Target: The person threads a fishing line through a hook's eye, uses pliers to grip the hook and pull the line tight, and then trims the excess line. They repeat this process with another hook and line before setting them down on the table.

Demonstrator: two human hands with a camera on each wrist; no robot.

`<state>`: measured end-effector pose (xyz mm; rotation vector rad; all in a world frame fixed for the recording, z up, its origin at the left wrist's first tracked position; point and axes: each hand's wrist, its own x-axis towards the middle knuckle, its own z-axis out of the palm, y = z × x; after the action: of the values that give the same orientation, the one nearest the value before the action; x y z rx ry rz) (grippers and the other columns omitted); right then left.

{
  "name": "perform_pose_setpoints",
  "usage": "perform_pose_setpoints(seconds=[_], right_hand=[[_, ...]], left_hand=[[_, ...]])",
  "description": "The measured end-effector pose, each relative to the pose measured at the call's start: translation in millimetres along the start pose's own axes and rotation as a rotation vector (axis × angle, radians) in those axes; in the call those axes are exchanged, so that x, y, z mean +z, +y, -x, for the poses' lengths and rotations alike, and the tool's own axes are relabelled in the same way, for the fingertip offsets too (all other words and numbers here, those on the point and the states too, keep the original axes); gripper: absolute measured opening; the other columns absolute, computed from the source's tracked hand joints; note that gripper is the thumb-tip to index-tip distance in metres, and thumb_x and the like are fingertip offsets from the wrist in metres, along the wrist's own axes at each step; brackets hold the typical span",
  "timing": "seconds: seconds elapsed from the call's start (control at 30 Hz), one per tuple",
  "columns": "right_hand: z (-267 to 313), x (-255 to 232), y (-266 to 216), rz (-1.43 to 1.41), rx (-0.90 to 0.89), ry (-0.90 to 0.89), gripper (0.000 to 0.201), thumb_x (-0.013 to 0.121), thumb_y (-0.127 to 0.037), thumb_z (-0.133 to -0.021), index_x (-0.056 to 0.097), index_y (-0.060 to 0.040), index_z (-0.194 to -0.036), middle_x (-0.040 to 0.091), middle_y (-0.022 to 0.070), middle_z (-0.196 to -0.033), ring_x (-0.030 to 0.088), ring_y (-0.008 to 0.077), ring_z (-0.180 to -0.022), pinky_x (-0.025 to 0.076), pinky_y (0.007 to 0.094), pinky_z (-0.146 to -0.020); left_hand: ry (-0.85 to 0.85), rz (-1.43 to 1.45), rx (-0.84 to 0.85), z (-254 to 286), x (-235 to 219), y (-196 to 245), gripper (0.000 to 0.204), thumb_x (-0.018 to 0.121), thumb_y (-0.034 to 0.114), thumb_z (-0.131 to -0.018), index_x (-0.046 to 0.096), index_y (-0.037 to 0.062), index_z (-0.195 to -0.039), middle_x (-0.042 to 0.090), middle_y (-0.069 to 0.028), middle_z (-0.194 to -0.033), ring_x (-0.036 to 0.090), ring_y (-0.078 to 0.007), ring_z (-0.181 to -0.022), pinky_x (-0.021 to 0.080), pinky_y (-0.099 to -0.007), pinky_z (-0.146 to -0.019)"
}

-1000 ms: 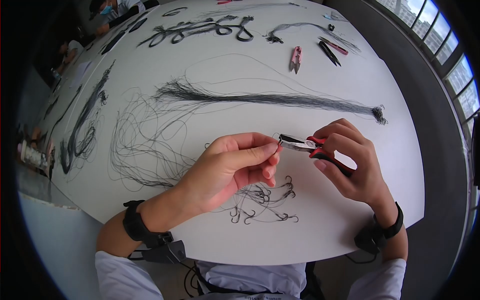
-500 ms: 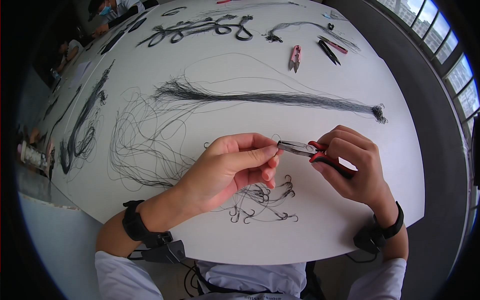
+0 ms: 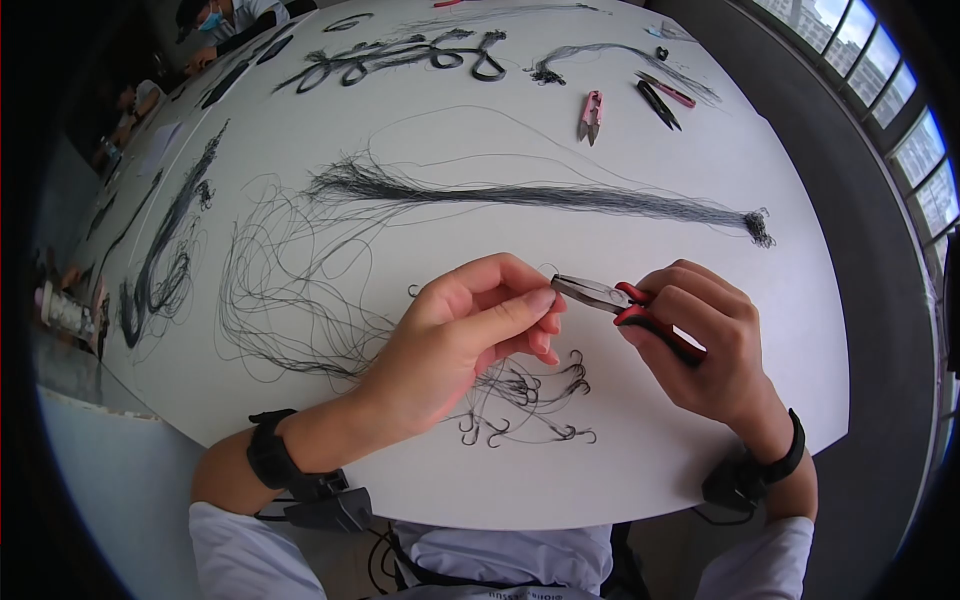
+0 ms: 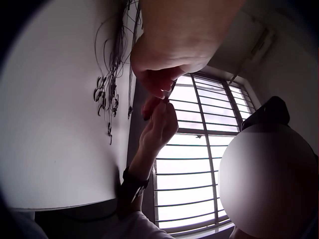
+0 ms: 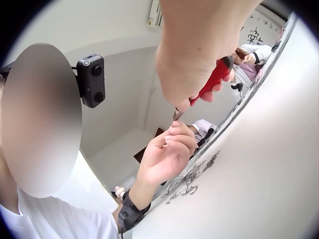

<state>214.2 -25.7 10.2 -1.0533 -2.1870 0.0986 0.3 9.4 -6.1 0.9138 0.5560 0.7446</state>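
Gripping red pliers (image 3: pixel 628 303), right hand (image 3: pixel 700 345); left hand (image 3: pixel 455 335) pinching perhaps line.

Two hands above the table (image 3: pixel 700 480) near its front edge, left hand (image 3: pixel 470 330) beside right hand (image 3: pixel 700 340), pliers (image 3: pixel 625 305) between them, hooks (image 3: pixel 530 400) on the table just under the hands, long thread bundle (image 3: pixel 540 197) behind them, snips (image 3: pixel 591 115) near the back right edge.

Long dark line bundle (image 3: pixel 540 196) across table (image 3: pixel 760 330) middle. Pink snips (image 3: pixel 591 115) and dark-and-pink tool (image 3: pixel 660 100) near far edge. Loose line tangle (image 3: pixel 290 290) toward left edge.
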Motion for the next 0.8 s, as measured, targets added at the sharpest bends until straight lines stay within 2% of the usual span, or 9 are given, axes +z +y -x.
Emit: perform_pose_setpoints(seconds=[0.17,0.3,0.5,0.8], right_hand=[[2,11,-7,0.057,0.003,0.111,0.018,0.070,-0.001,-0.064,0.051,-0.0017,-0.066,0.053,0.0078,-0.066,0.049,0.0211,-0.052,0.039,0.0305,-0.045],[3,13,-16,0.106,0.028,0.110,0.018,0.069,-0.001,-0.065,0.051,-0.0017,-0.066,0.053,0.0078,-0.066,0.049,0.0210,-0.052,0.039,0.0304,-0.044],[7,17,-23,0.130,0.057,0.166,0.018,0.070,-0.002,-0.064,0.052,-0.0024,-0.066,0.054,0.0077,-0.067,0.049,0.0209,-0.052,0.039,0.0301,-0.044],[8,19,-26,0.123,0.115,0.166,0.018,0.070,-0.003,-0.064,0.052,-0.0029,-0.067,0.055,0.0077,-0.068,0.050,0.0211,-0.054,0.040,0.0307,-0.045]], left_hand=[[0.060,-0.215,0.142,0,1,-3,0.009,0.049,0.009,-0.091,0.051,0.0003,-0.093,0.055,-0.0058,-0.084,0.053,-0.0110,-0.074,0.047,-0.0274,-0.073],[0.125,-0.411,0.231,2,0,-5,0.010,0.050,0.009,-0.091,0.052,-0.0003,-0.091,0.056,-0.0049,-0.084,0.054,-0.0099,-0.074,0.046,-0.0248,-0.073],[0.154,-0.385,0.299,3,4,-8,0.010,0.050,0.009,-0.091,0.053,0.0000,-0.090,0.055,-0.0029,-0.082,0.053,-0.0089,-0.075,0.046,-0.0250,-0.073],[0.176,-0.393,0.292,3,6,-9,0.008,0.049,0.009,-0.091,0.051,0.0007,-0.089,0.052,-0.0024,-0.082,0.050,-0.0083,-0.073,0.045,-0.0250,-0.071]])
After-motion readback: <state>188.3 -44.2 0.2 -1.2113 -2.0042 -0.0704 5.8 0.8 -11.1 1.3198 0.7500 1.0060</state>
